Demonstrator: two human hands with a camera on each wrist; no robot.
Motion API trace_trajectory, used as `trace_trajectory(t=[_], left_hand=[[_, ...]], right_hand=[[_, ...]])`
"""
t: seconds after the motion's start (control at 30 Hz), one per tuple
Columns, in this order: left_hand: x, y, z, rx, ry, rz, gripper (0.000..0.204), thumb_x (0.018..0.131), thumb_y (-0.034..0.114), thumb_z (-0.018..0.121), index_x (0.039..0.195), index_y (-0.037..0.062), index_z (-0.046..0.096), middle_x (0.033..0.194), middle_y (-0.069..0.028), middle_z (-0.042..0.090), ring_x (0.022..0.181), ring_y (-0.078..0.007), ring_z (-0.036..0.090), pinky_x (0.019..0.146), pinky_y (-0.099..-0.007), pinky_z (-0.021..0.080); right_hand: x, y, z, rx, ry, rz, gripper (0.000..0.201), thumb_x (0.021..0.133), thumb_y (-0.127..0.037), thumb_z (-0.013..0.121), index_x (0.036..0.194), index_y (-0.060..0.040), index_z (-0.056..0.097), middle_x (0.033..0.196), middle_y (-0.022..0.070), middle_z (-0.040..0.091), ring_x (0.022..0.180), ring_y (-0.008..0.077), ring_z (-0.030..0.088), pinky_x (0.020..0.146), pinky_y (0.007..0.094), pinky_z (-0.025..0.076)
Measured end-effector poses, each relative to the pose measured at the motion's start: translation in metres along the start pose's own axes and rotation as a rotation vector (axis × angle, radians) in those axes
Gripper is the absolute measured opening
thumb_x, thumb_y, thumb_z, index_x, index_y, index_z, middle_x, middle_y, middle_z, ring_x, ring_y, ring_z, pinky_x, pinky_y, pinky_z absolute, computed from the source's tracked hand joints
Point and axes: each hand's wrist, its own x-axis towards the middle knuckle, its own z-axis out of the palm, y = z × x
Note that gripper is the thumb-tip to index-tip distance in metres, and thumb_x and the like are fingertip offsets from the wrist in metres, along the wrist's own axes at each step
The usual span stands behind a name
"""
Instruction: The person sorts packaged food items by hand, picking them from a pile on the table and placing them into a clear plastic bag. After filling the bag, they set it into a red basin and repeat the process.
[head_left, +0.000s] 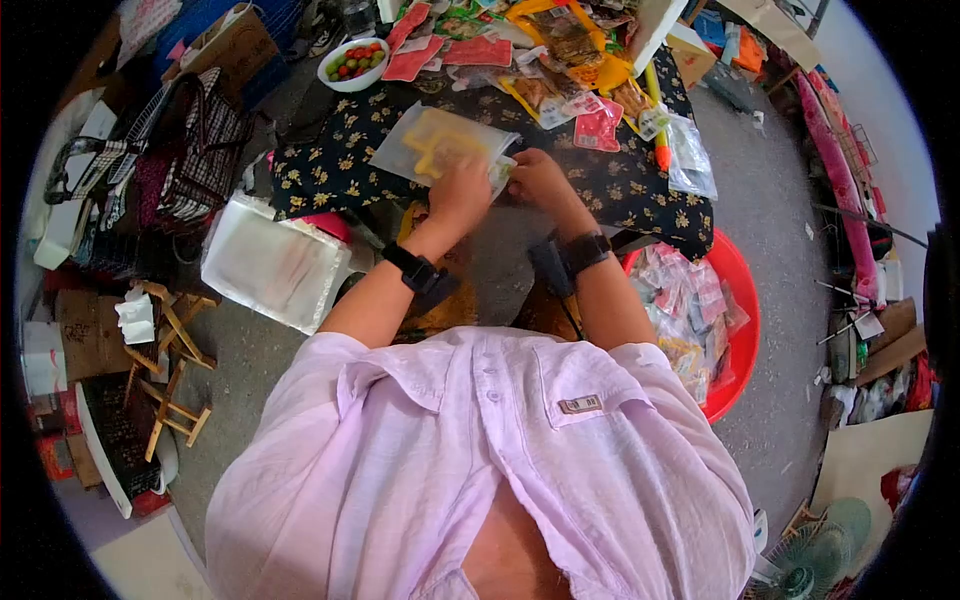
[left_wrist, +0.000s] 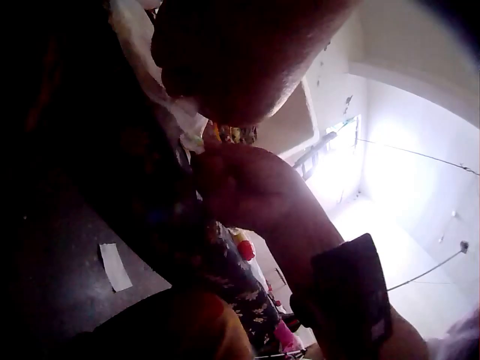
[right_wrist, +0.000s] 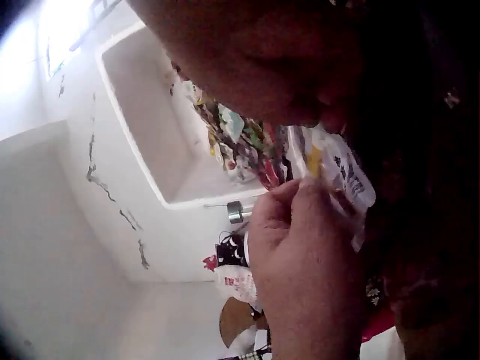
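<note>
A frosted clear bag (head_left: 412, 135) with yellow printing or contents lies over the near part of the dark floral tablecloth (head_left: 340, 150). My left hand (head_left: 460, 205) grips its right end, and in the right wrist view the left hand (right_wrist: 304, 247) pinches the bag's edge (right_wrist: 349, 176) between thumb and finger. Close by on the right, my right hand (head_left: 545, 188) has its fingers curled at the same end, pinching the bag's corner. The left wrist view shows the right hand (left_wrist: 251, 184) at the whitish plastic (left_wrist: 184, 120); its fingertips are dim there.
Red packets (head_left: 478, 51) and yellow snack packs (head_left: 560, 40) cover the table's far side, beside a white bowl (head_left: 352, 84) of small fruits. A red tub (head_left: 742, 335) of packets stands at the right, a stack of clear bags (head_left: 275, 262) at the left, wooden stool (head_left: 170, 365) beyond.
</note>
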Motion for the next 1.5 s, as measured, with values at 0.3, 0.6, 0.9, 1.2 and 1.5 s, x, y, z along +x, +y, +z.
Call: trace_trajectory(t=[0.3, 0.6, 0.9, 1.2, 1.5], left_hand=[[0.000, -0.012, 0.010, -0.059, 0.058, 0.003, 0.014, 0.076, 0.016, 0.042, 0.074, 0.0035, 0.048, 0.079, -0.0169, 0.052, 0.072, -0.0368, 0.050, 0.062, -0.0466, 0.040], [-0.003, -0.020, 0.020, 0.050, 0.051, 0.067, 0.011, 0.073, 0.015, 0.048, 0.074, 0.0043, 0.048, 0.076, -0.0166, 0.050, 0.071, -0.0348, 0.050, 0.059, -0.0444, 0.041], [-0.009, -0.024, 0.004, -0.023, -0.002, 0.051, 0.018, 0.073, 0.020, 0.052, 0.080, 0.0035, 0.048, 0.077, -0.0173, 0.048, 0.071, -0.0347, 0.049, 0.059, -0.0433, 0.041], [-0.002, -0.035, 0.011, 0.089, 0.099, 0.006, 0.008, 0.068, 0.010, 0.048, 0.073, 0.0049, 0.051, 0.075, -0.0158, 0.051, 0.069, -0.0346, 0.052, 0.056, -0.0418, 0.043], [-0.001, -0.025, -0.006, 0.072, -0.023, -0.046, 0.031, 0.073, 0.018, 0.051, 0.100, 0.0054, 0.047, 0.091, -0.0147, 0.049, 0.080, -0.0337, 0.049, 0.067, -0.0425, 0.042]], right_hand=[[-0.013, -0.030, 0.017, 0.422, -0.316, 0.007, 0.019, 0.071, -0.006, 0.053, 0.089, -0.0012, 0.052, 0.069, 0.0032, 0.055, 0.056, 0.0097, 0.051, 0.049, 0.0242, 0.042], [0.041, -0.027, -0.036, -0.764, 0.429, -0.409, 0.026, 0.071, -0.017, 0.054, 0.091, -0.0012, 0.050, 0.083, 0.0188, 0.055, 0.077, 0.0301, 0.054, 0.062, 0.0381, 0.044], [0.075, -0.017, -0.044, -1.233, 0.389, -0.405, 0.020, 0.074, -0.015, 0.043, 0.090, -0.0046, 0.051, 0.075, 0.0146, 0.057, 0.072, 0.0311, 0.055, 0.060, 0.0416, 0.046], [0.054, -0.041, -0.049, -1.152, 0.400, -0.420, 0.016, 0.074, -0.012, 0.041, 0.082, -0.0039, 0.052, 0.076, 0.0164, 0.056, 0.076, 0.0318, 0.055, 0.059, 0.0392, 0.044], [-0.011, -0.048, -0.080, 0.005, 0.243, -0.378, 0.014, 0.078, -0.015, 0.050, 0.082, -0.0021, 0.052, 0.066, 0.0026, 0.049, 0.062, 0.0137, 0.048, 0.055, 0.0271, 0.040]])
